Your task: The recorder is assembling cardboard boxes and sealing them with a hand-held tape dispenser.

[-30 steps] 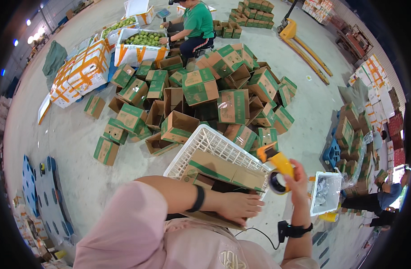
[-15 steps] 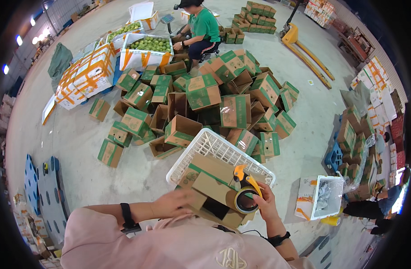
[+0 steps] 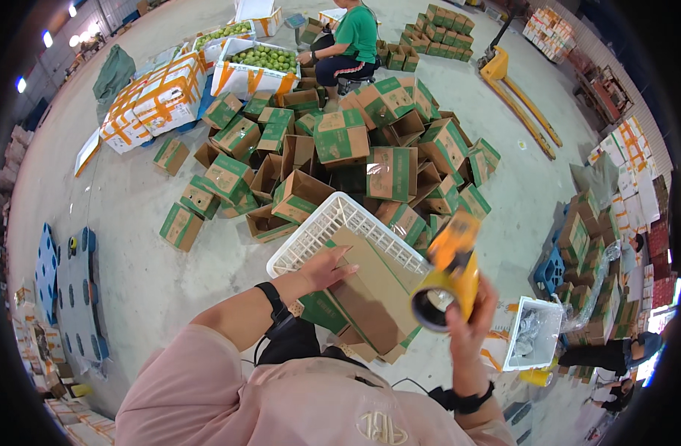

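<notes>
In front of my body a brown and green cardboard box [image 3: 376, 301] rests at the near side of a white plastic basket [image 3: 285, 262], partly over it. Its near face shows plain brown panels lying flat. My left hand [image 3: 327, 269] lies on the box's upper left part, fingers stretched out over the cardboard. To the right of the box, my right hand [image 3: 476, 323] grips a yellow-orange tape dispenser [image 3: 457, 256] with a roll in it. The dispenser is raised off the box and somewhat blurred.
Beyond the basket lies a large heap of open cardboard boxes [image 3: 340, 141]. A person in a green shirt [image 3: 355, 36] sits behind it, near a white foam box of green fruit [image 3: 262, 59]. On the right stand a foam box [image 3: 534, 334] and a yellow pallet jack [image 3: 515, 97].
My left hand has moved onto the box's upper part. The dark opening in the box is now covered by flat panels. My right hand has lifted the tape dispenser up and right.
</notes>
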The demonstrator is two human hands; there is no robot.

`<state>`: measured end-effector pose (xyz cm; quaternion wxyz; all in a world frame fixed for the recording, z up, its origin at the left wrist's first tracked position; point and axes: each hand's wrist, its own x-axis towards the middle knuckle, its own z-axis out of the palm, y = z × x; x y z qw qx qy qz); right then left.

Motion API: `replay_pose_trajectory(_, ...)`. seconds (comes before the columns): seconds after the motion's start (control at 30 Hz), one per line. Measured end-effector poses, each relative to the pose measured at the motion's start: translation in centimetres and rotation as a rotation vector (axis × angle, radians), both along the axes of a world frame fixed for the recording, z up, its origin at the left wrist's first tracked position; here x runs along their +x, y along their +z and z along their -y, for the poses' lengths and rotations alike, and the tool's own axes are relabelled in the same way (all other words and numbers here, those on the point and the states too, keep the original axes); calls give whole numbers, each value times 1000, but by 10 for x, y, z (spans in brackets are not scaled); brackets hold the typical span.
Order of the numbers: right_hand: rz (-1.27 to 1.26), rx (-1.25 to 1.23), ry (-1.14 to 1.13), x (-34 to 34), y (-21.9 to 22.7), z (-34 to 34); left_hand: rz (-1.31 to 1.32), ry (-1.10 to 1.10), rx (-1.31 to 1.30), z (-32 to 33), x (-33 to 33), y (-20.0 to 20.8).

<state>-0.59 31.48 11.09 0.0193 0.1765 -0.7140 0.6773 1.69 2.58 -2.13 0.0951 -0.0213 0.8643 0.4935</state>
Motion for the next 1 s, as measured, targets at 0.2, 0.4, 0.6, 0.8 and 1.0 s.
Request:
replay_pose_trajectory(0.2,-349,623,115,52,-91,-27,-416,105,-519,-28,13,-9)
replay_pose_trajectory(0.4,-245,699,82,59,-69,-15,-540,-605,-484,-50,65,-6)
replay_pose_trajectory(0.6,16,712,22,-80,-16,78,-519,-691,-575,-41,48,-5)
replay_pose_trajectory(0.8,-215,1361,655,-175,-49,285,-706,-487,-383,-36,46,-25)
replay_pose_trajectory(1.0,-190,1749,1013,-100,-71,307,-604,-525,-332,-43,54,-34)
